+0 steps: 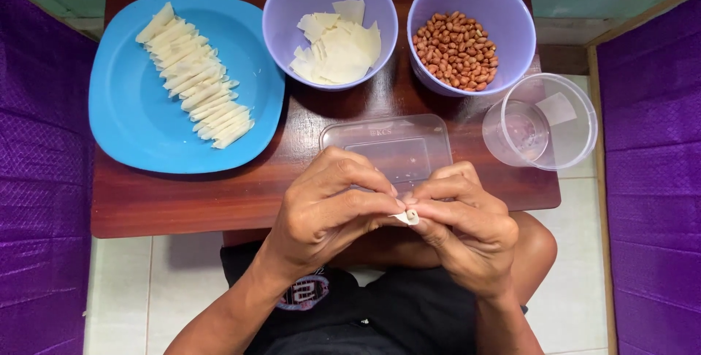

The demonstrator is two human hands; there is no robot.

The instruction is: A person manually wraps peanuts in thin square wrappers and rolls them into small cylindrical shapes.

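Bare left hand (325, 212) and bare right hand (464, 227), both forearms uncovered, no rings, no watch, no bracelet visible. Short, plain nails on the fingers (365, 180). Black shirt (409, 315) below, with small round printed emblem (303, 293) in white, red and blue. Bare knee (537, 242) showing beside.

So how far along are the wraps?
Done: a row of rolls lies on the blue plate. In hand: both hands, left and right, pinch one small wrapper. Left: wrappers and peanuts remain in the purple bowls.
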